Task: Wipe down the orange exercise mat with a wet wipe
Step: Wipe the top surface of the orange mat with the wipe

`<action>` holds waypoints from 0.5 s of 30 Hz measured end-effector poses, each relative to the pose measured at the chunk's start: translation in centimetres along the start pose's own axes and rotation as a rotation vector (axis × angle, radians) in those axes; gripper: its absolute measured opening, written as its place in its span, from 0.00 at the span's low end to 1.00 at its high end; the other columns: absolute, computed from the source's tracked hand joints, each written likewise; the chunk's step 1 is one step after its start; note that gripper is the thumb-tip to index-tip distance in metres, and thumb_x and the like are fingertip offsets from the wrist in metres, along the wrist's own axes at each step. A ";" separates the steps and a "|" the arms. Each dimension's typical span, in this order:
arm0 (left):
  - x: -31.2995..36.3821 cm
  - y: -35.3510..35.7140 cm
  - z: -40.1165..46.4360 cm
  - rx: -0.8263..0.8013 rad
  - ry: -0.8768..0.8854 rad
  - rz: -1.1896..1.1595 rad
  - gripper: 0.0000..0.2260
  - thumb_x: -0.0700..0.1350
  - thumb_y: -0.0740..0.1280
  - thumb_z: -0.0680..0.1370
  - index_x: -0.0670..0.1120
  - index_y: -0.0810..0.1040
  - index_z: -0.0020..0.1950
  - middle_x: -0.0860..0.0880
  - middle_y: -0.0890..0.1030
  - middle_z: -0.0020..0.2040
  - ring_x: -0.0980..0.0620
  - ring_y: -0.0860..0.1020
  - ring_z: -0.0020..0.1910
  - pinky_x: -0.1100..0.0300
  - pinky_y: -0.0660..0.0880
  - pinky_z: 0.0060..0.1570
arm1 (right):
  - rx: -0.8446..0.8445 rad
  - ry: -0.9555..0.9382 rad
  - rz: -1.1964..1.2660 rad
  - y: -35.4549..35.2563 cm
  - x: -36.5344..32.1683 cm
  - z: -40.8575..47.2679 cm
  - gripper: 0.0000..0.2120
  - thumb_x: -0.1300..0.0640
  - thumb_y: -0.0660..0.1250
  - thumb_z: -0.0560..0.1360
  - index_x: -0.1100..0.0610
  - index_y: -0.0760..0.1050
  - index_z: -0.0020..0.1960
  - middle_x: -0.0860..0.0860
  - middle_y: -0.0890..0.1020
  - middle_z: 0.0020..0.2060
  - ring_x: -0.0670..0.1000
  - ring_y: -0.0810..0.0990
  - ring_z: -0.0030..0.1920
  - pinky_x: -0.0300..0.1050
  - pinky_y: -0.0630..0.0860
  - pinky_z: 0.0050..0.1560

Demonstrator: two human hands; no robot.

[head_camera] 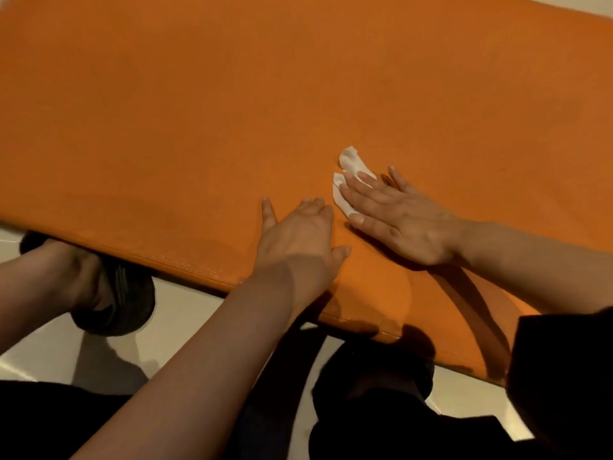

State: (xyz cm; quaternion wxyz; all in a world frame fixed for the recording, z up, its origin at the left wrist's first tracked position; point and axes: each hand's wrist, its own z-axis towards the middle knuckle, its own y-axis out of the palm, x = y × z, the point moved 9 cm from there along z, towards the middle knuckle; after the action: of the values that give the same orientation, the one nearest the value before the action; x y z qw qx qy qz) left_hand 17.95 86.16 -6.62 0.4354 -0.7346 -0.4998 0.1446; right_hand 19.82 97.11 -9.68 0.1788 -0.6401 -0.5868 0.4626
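floor: pale glossy tile (pixel 185 327), visible only along near edge of view, under person's feet
mat: orange exercise mat (pixel 232 111) flat on floor, fills most of view; long axis left to right, slightly slanted; near edge running from left-middle down to lower right
wipe: white wet wipe (pixel 346 180) crumpled on mat, near-centre, a little right of middle; partly hidden under fingers
right hand: right hand (pixel 394 217) flat, palm down, fingers straight and spread, pressing wipe onto mat; fingertips pointing left and away
right grip state: no curl round wipe, held by pressure only
left hand: left hand (pixel 298 234) flat on mat just left of wipe, fingers straight, nothing in it; appears to brace; apart from wipe but close
nearer hand: right, already on wipe
key relation: wipe sits close to near edge, large unwiped-looking stretch lying away and to both sides; most free run along mat's long axis, left or right from wipe
wet trace: faint sheen along near edge of mat, cannot tell how far it reaches
step judged: mid-wipe, early to middle of task
next move needs: keep palm pressure, sweep along long axis, left hand shifted clear of path
risk: wipe bunching and slipping out from under flat fingers
other: dark slipper (pixel 116 300) on foot at left edge of mat; dark sleeve (pixel 564 376) lower right
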 end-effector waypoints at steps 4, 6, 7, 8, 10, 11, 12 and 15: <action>-0.6 0.1 -1.6 -0.016 0.013 0.012 0.30 0.59 0.57 0.81 0.49 0.54 0.79 0.52 0.52 0.79 0.57 0.48 0.77 0.41 0.32 0.71 | 0.016 -0.020 0.039 0.1 -0.5 -1.7 0.36 0.31 0.29 0.72 0.44 0.36 0.77 0.42 0.36 0.76 0.38 0.31 0.74 0.45 0.25 0.72; -1.3 0.1 -2.3 -0.031 0.009 0.028 0.30 0.59 0.57 0.80 0.50 0.54 0.78 0.53 0.52 0.79 0.57 0.49 0.77 0.41 0.32 0.72 | 0.010 -0.032 0.070 0.7 -1.2 -4.7 0.35 0.32 0.29 0.72 0.44 0.36 0.77 0.41 0.36 0.76 0.37 0.30 0.73 0.45 0.26 0.72; -1.6 0.1 -2.6 -0.040 0.003 0.040 0.30 0.60 0.58 0.80 0.50 0.54 0.78 0.53 0.52 0.79 0.57 0.49 0.77 0.40 0.32 0.72 | -0.002 -0.035 0.078 1.0 -1.8 -6.0 0.35 0.33 0.30 0.73 0.44 0.36 0.77 0.41 0.36 0.76 0.37 0.30 0.73 0.46 0.26 0.72; -1.9 0.1 -2.8 -0.050 -0.001 0.058 0.30 0.60 0.58 0.80 0.50 0.54 0.78 0.53 0.52 0.79 0.57 0.49 0.77 0.40 0.33 0.72 | -0.019 -0.034 0.082 1.4 -2.4 -6.8 0.35 0.33 0.30 0.73 0.44 0.36 0.77 0.41 0.35 0.76 0.37 0.30 0.73 0.46 0.26 0.72; -2.1 0.1 -3.1 -0.069 -0.002 0.100 0.30 0.60 0.58 0.80 0.50 0.55 0.78 0.53 0.52 0.79 0.56 0.50 0.77 0.39 0.34 0.73 | -0.049 -0.023 0.071 1.7 -3.2 -6.8 0.36 0.32 0.28 0.72 0.44 0.35 0.77 0.41 0.34 0.75 0.37 0.29 0.73 0.45 0.24 0.72; -2.0 0.1 -3.3 -0.080 0.006 0.123 0.30 0.60 0.58 0.80 0.50 0.55 0.78 0.52 0.52 0.79 0.55 0.51 0.77 0.39 0.36 0.73 | -0.055 -0.022 0.057 1.6 -3.5 -5.9 0.37 0.32 0.27 0.71 0.45 0.35 0.77 0.41 0.34 0.75 0.38 0.29 0.73 0.45 0.24 0.71; -1.8 0.2 -3.5 -0.092 0.020 0.147 0.29 0.60 0.57 0.80 0.50 0.56 0.78 0.52 0.52 0.79 0.54 0.51 0.77 0.39 0.36 0.73 | -0.053 -0.026 0.043 1.3 -3.8 -4.7 0.38 0.32 0.26 0.70 0.45 0.35 0.78 0.42 0.35 0.75 0.39 0.30 0.74 0.45 0.23 0.71; -1.6 0.0 -3.5 -0.112 0.076 0.205 0.29 0.60 0.58 0.80 0.49 0.58 0.77 0.51 0.54 0.79 0.49 0.55 0.77 0.40 0.38 0.74 | -0.028 -0.043 0.003 0.4 -4.4 -0.7 0.37 0.33 0.26 0.73 0.47 0.38 0.79 0.44 0.37 0.77 0.42 0.34 0.76 0.48 0.25 0.72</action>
State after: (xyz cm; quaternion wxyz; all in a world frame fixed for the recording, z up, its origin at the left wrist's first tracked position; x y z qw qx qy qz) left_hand 19.46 83.09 -4.92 0.3951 -0.8100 -0.4127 0.1322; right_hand 21.11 93.23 -7.96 0.1566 -0.6333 -0.5961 0.4680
